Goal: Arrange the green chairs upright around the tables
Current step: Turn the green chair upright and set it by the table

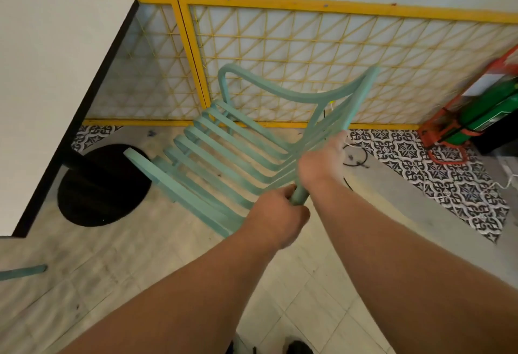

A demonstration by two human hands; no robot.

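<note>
A green slatted chair (224,151) with curved armrests is in the middle of the view, tilted, its seat facing me. My left hand (277,216) grips the top rail of its backrest at the lower end. My right hand (322,160) holds the same backrest a little higher up. A white table (50,78) with a black edge stands at the left, on a round black base (103,185). A piece of another green chair (25,271) pokes in at the left edge.
A yellow lattice fence (308,53) runs along the wall right behind the chair. A red and green machine (476,106) stands at the right on patterned tiles, with cables (356,157) on the floor near it. Pale tiled floor lies in front of me.
</note>
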